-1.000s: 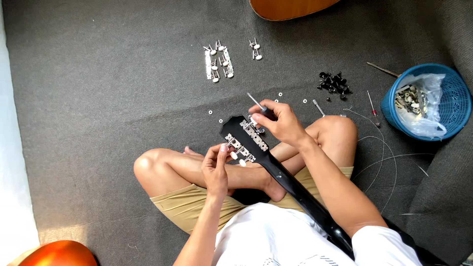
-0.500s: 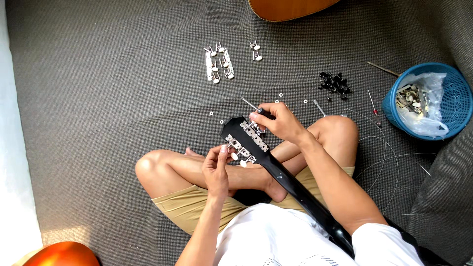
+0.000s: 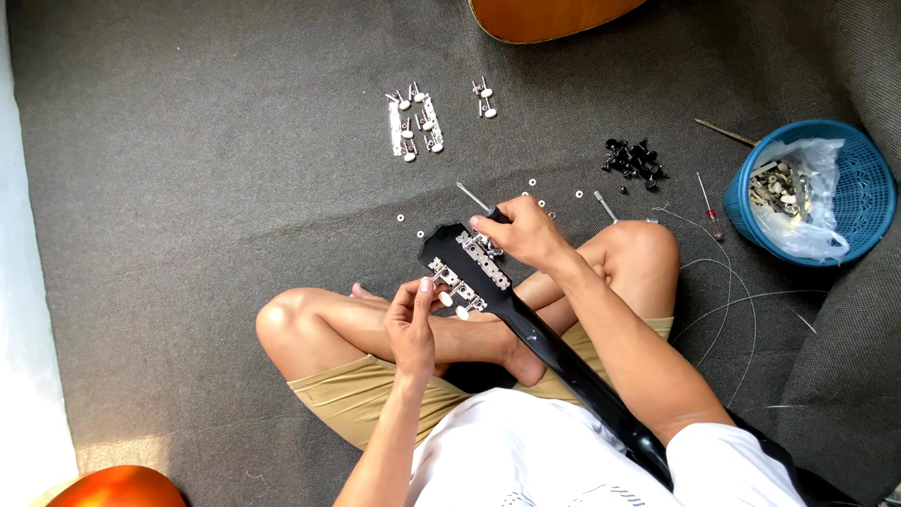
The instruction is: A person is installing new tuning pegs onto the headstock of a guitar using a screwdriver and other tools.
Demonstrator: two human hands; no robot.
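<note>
Head view looks down on a glossy black guitar headstock with silver tuning machines [image 3: 466, 266], lying across the seated person's crossed legs, its neck running back toward the body. The right hand [image 3: 522, 231] is closed around a thin metal screwdriver [image 3: 474, 198] at the headstock's far edge. The left hand [image 3: 411, 317] pinches a white tuner knob [image 3: 443, 297] on the near edge. The headstock looks stiff and slick, probably best steadied by the neck; the tuners seem small and easily dropped. Beyond the right hand lie loose silver tuner strips [image 3: 414, 123] and black pegs [image 3: 633, 160] on the grey carpet floor [image 3: 188, 169]. Farther right, a round blue plastic basket [image 3: 868, 202] holds a clear bag of metal parts [image 3: 784, 192].
</note>
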